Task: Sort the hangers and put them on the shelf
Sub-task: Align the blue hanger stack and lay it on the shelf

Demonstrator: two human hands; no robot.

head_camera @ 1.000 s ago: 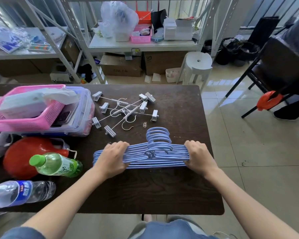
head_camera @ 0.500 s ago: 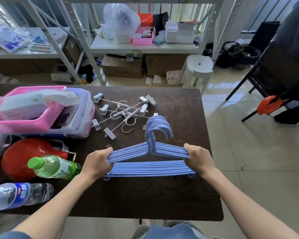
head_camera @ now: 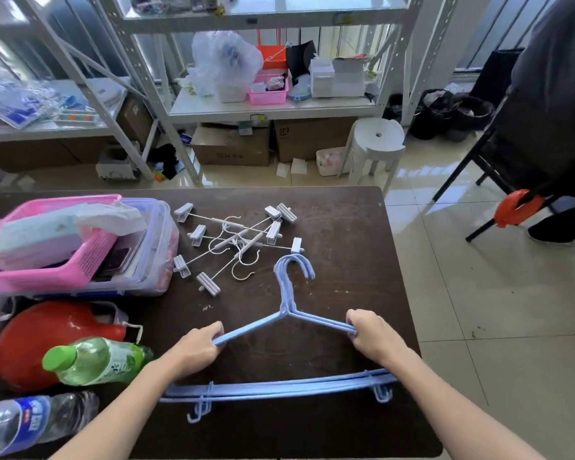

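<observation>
Both hands are closed on the blue hangers: left hand at their 9 o'clock shoulder, right hand at 3 o'clock, above the table. I judge them light, stiff and slick, so I hold the shoulders to stop the stack fanning.

Dark table, clip hangers, bottles, baskets

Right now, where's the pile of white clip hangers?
In the head view the white clip hangers lie in a tangle on the dark table, toward its far edge, between the pink basket on their left and the blue hangers' hooks.
</observation>
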